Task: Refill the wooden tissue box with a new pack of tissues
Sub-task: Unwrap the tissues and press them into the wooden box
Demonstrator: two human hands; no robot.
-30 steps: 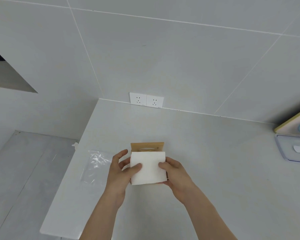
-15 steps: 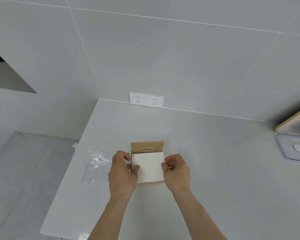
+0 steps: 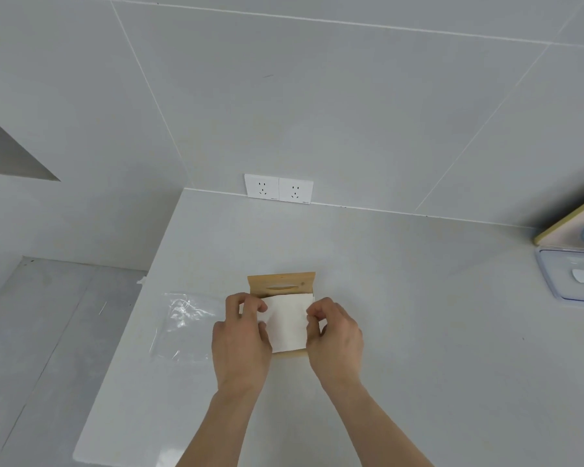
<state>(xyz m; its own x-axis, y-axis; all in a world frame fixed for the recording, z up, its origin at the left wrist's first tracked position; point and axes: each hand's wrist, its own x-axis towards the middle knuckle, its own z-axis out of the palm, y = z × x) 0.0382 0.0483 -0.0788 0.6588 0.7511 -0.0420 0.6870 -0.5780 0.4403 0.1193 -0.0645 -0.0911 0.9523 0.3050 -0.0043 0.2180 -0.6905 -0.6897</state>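
**What the view hides or cuts off**

The left hand (image 3: 241,335) covers the left edge of the tissue stack (image 3: 289,323) and the wall of the wooden box (image 3: 281,283) beneath it; the right hand (image 3: 334,335) covers the right edge the same way. Curled fingertips hide whether each grip pinches the tissues or only presses on them. Only the box's far panel and a sliver of its near rim show.

At the worktop's (image 3: 418,298) right edge, a clear plastic tray (image 3: 560,281) and a board with a blue patch (image 3: 573,227) are cut by the frame. The clear wrapper (image 3: 182,321) near the left edge is too faint to outline. The worktop's near edge runs out of view.
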